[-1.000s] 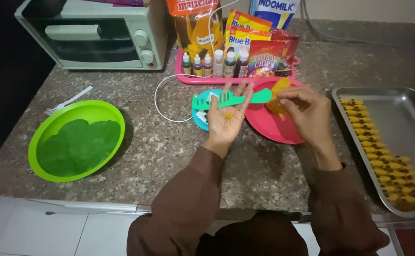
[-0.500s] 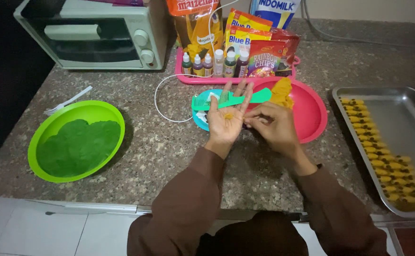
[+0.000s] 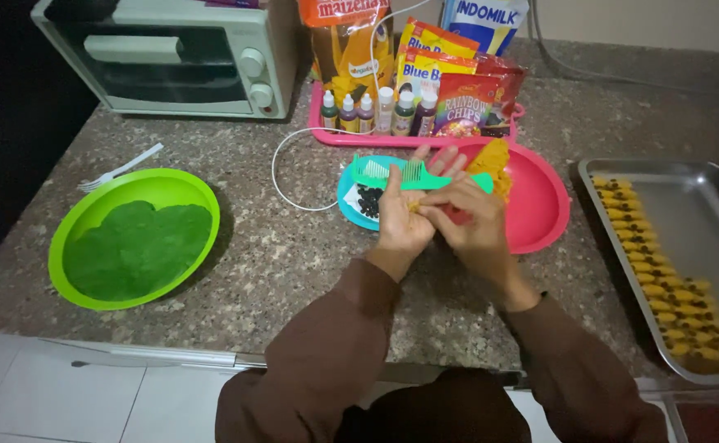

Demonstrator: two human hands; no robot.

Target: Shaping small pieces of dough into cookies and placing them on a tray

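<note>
Granite table (image 3: 294, 246) is crowded; left hand (image 3: 400, 215) lies open, right hand (image 3: 466, 217) pinching yellow dough (image 3: 415, 207) on its palm. Keep pinches small, I'd say, matching the tray (image 3: 716, 197) pieces.

Snack packets (image 3: 450, 70) (orange, yellow, red) behind pink tray (image 3: 392, 139).

We see a small yellow dough bit (image 3: 415, 207) lying in an open palm, with a green comb (image 3: 413, 175) lying flat just beyond it.
</note>
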